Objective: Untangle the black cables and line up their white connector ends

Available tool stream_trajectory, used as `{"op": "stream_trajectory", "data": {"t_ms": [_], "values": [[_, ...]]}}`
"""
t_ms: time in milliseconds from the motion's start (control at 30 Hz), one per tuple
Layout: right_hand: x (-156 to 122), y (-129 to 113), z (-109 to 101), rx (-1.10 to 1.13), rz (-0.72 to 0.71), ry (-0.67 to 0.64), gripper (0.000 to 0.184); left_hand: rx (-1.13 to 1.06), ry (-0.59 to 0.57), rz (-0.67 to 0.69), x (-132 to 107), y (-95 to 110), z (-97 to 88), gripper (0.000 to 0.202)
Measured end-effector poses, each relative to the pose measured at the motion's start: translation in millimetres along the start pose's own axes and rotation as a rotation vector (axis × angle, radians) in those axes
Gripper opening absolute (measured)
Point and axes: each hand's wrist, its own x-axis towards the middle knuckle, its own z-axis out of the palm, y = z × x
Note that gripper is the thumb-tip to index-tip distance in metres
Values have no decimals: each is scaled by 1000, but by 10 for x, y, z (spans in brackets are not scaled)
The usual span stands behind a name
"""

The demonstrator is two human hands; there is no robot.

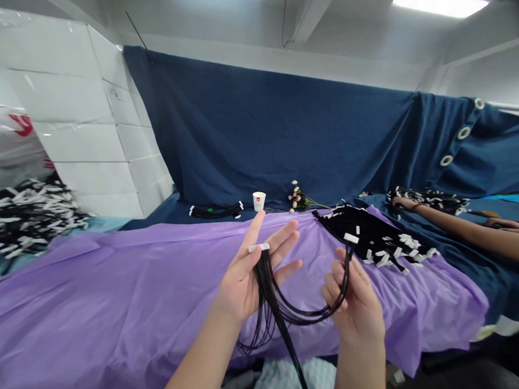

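Black thin cords [287, 309] with small white tabs hang between my two hands, above the purple plastic sheet [95, 302] that covers the table. My left hand [250, 273] is open, the fingers spread and pointing up, and one end of the bundle lies across the palm with a white tab [259, 247] near the fingertips; the hand supports the cords, it is not closed around them. My right hand [356, 302] is closed on the other end, the fingers curled around the cords, and one white tab [351, 238] stands out just above it. Between the hands the cords sag in a loop, and some strands fall down toward my lap.

The tabs show no writing that I can read. A small white paper cup [259, 201] at the far edge of the sheet carries a red mark, too small to read. On the white bags [8, 144] at the left, a part of a red print is visible, also not readable.

A pile of same black cords [370, 235] lies on the sheet to the right, and another heap [25, 215] is at the far left. A short black bundle [215, 210] and small flowers [298, 199] lie beside the cup. Another person's arm [465, 230] reaches over the blue cloth [291, 135].
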Motion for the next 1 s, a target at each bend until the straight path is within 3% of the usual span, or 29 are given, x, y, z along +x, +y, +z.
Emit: {"op": "stream_trajectory", "data": {"t_ms": [200, 500, 800, 1000], "values": [[-158, 172, 70, -273, 23, -70, 41, 63, -9, -53, -21, -48, -16, 88], [-223, 296, 314, -534, -195, -131, 40, 79, 4, -29, -19, -127, -33, 83], [-203, 378, 278, -750, -285, -232, 34, 166, 101, -2, -24, -204, -14, 77], [-199, 373, 286, -918, -392, -206, 29, 267, 96, 41, -23, -281, -34, 80]]}}
